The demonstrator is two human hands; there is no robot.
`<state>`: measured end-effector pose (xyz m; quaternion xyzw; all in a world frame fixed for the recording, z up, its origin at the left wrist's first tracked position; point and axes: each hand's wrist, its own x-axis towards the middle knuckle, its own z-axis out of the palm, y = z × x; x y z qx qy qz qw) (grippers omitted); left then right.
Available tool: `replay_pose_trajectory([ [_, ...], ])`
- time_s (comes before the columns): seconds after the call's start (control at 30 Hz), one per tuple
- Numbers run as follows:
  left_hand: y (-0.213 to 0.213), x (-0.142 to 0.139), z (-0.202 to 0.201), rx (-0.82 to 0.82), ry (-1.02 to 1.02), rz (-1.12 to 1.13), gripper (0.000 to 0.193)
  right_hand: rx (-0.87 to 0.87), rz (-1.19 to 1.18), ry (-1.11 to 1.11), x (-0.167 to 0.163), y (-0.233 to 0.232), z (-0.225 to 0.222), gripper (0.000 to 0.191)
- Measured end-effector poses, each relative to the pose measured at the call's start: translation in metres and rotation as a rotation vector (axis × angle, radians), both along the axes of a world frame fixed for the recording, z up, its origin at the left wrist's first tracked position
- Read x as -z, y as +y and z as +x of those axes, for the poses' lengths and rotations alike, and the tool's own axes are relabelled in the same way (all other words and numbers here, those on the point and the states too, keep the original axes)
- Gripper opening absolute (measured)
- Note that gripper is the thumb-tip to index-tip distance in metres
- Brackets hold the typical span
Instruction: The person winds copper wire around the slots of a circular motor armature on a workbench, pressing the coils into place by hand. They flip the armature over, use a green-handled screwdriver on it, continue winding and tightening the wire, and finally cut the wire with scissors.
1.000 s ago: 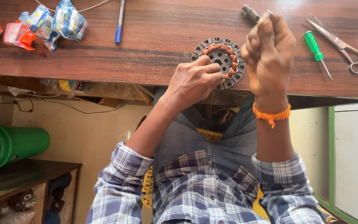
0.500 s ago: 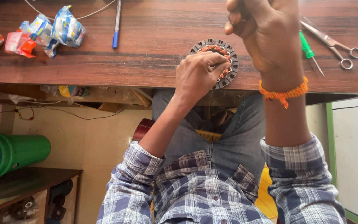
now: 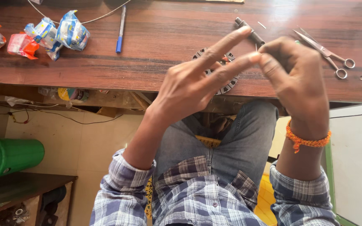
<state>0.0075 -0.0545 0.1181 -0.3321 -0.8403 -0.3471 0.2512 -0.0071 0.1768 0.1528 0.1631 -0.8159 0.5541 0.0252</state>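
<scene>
Both my hands are raised between the camera and the wooden table (image 3: 147, 62). My left hand (image 3: 193, 83) has index and middle fingers stretched out, their tips meeting the fingertips of my right hand (image 3: 298, 79). The right hand's fingers are pinched together on a thin wire (image 3: 256, 47) that sticks up from them. An orange thread band (image 3: 306, 140) circles my right wrist. Behind the left hand, a round toothed metal ring with copper winding (image 3: 228, 87) lies at the table's near edge, mostly hidden.
A dark cylindrical tool (image 3: 250, 31) and scissors (image 3: 327, 54) lie on the table's right side. A blue pen (image 3: 121, 29) and several crumpled packets (image 3: 59, 31) sit to the left. A green barrel (image 3: 9, 157) lies on the floor at left.
My left hand has lifted off the metal ring and opened its fingers toward the right hand. The right hand has come down and closer, so the two now touch at the fingertips.
</scene>
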Motion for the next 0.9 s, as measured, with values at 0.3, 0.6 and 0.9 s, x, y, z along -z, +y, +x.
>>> replay_pose_trajectory([
  [0.3,0.018,0.017,-0.02,0.146,-0.281,0.371,0.049,0.022,-0.015,-0.034,0.015,-0.003,0.007,0.012],
  [0.6,0.026,0.019,-0.002,0.069,-0.458,0.479,0.01,0.045,-0.061,0.089,0.028,-0.003,0.026,0.006],
  [0.9,-0.027,0.064,-0.007,-0.355,-0.109,0.259,0.006,0.04,-0.604,-0.081,0.05,0.029,0.053,0.014],
])
